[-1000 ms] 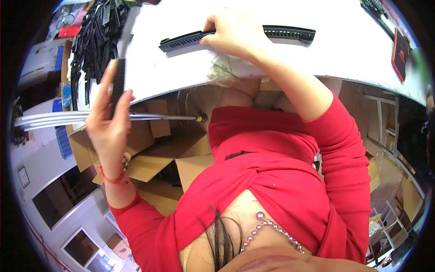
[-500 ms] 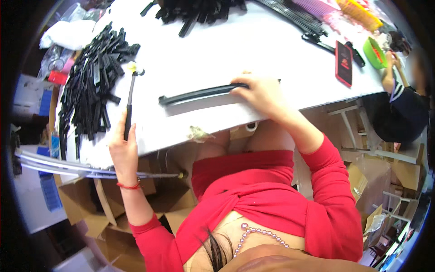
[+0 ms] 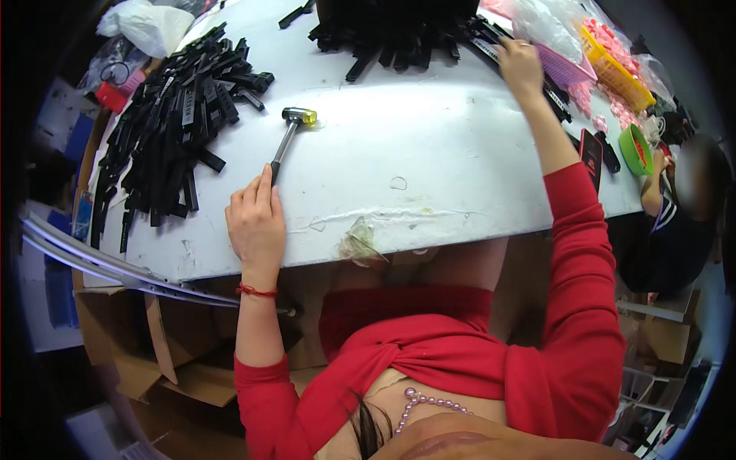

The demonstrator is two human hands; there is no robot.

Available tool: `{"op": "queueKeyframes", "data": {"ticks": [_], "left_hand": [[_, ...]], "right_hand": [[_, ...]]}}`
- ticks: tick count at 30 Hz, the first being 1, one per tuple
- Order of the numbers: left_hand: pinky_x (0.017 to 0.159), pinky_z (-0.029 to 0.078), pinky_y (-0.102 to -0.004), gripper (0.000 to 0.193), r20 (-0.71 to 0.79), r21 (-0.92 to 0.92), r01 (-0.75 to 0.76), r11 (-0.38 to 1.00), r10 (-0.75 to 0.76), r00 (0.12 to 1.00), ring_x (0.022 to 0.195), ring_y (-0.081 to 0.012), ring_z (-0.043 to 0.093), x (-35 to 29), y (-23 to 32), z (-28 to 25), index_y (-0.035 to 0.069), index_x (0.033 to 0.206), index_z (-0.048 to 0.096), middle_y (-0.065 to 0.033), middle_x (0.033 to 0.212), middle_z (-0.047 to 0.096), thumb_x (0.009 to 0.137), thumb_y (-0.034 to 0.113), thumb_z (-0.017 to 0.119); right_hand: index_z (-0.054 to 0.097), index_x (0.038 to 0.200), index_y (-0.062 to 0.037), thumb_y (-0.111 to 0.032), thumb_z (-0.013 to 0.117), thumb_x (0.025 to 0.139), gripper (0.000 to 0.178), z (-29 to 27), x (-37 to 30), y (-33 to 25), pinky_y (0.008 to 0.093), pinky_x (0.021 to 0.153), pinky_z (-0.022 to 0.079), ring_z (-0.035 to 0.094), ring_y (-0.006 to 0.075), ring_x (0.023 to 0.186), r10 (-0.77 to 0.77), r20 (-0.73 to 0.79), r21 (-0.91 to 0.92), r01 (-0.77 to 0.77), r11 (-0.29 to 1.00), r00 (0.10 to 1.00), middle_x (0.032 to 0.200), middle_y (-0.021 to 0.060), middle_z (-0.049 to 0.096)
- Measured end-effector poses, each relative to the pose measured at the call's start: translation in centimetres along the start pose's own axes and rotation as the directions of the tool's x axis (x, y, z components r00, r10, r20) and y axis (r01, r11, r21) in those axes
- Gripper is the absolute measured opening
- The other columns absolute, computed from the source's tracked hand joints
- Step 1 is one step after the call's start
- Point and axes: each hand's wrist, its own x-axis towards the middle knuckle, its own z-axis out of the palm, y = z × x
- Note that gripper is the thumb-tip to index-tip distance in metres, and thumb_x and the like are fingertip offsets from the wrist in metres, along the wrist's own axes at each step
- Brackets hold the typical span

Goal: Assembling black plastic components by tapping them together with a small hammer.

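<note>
Clear plastic bags [image 3: 546, 23] far right — perhaps another, white [image 3: 146, 23], far left.
</note>
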Motion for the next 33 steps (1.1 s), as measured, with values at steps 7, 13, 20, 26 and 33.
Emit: {"op": "queueKeyframes", "data": {"ticks": [7, 13, 20, 26, 33], "left_hand": [[0.087, 0.048, -0.0366, 0.038, -0.018, 0.001, -0.005, 1.0, 0.005, 1.0, 0.099, -0.0257, 0.059, 0.0, 0.2, -0.6, 0.007, 0.131, 0.062, -0.0088, 0.107, 0.068, 0.094, 0.013, 0.06], [0.088, 0.048, -0.0368, 0.037, -0.036, -0.032, -0.008, 0.999, 0.007, 0.999, 0.099, -0.0255, 0.06, 0.2, 0.8, 0.1, 0.007, 0.13, 0.063, -0.0088, 0.106, 0.068, 0.093, 0.012, 0.061], [0.086, 0.048, -0.0345, 0.038, -0.033, -0.006, 0.007, 1.0, -0.008, 0.999, 0.099, -0.0225, 0.059, -0.5, -0.2, -0.7, 0.007, 0.129, 0.064, -0.0069, 0.109, 0.068, 0.091, 0.013, 0.064], [0.085, 0.048, -0.0342, 0.038, -0.041, -0.031, 0.005, 0.999, -0.006, 0.999, 0.098, -0.0228, 0.059, -0.2, -0.1, -0.3, 0.007, 0.128, 0.064, -0.0073, 0.108, 0.068, 0.091, 0.012, 0.064], [0.08, 0.052, -0.0342, 0.033, 0.059, -0.392, 0.157, 0.906, -0.146, 0.988, 0.089, -0.0236, 0.064, 0.8, -1.6, -1.4, 0.005, 0.122, 0.068, -0.0115, 0.102, 0.069, 0.09, 0.015, 0.067]], "right_hand": [[0.045, 0.14, -0.0101, -0.034, 0.07, 0.082, 0.067, 6.8, 3.5, -10.0, 0.0461, 0.097, 0.05, 0.059, 0.0433, 0.111, 0.311, 0.351, 0.221, -0.401, 0.889, 0.883, 0.12, 0.0293, 0.058], [0.024, 0.153, -0.0098, -0.031, 0.062, 0.087, 0.078, 8.0, 3.0, -10.9, 0.0482, 0.102, 0.046, 0.056, 0.0497, 0.114, 0.254, 0.39, 0.534, -0.442, 0.721, 0.885, 0.125, 0.0367, 0.053], [0.039, 0.143, 0.0013, -0.035, 0.048, 0.101, 0.056, -4.6, -0.7, -14.8, 0.0489, 0.091, 0.05, 0.063, 0.044, 0.102, -0.09, 0.516, 0.526, -0.232, 0.819, 0.852, 0.122, 0.0297, 0.059], [0.057, 0.132, -0.0138, -0.002, 0.058, 0.088, 0.045, -0.6, -0.2, -10.6, 0.0378, 0.093, 0.051, 0.059, 0.0299, 0.111, -0.557, 0.03, 0.338, 0.516, 0.787, 0.83, 0.122, 0.0118, 0.061], [0.067, 0.118, -0.0135, -0.006, 0.061, 0.088, 0.032, -4.2, -3.6, -14.0, 0.0351, 0.09, 0.049, 0.06, 0.024, 0.101, -0.688, 0.02, 0.388, 0.629, 0.674, 0.725, 0.106, 0.0069, 0.066]]}}
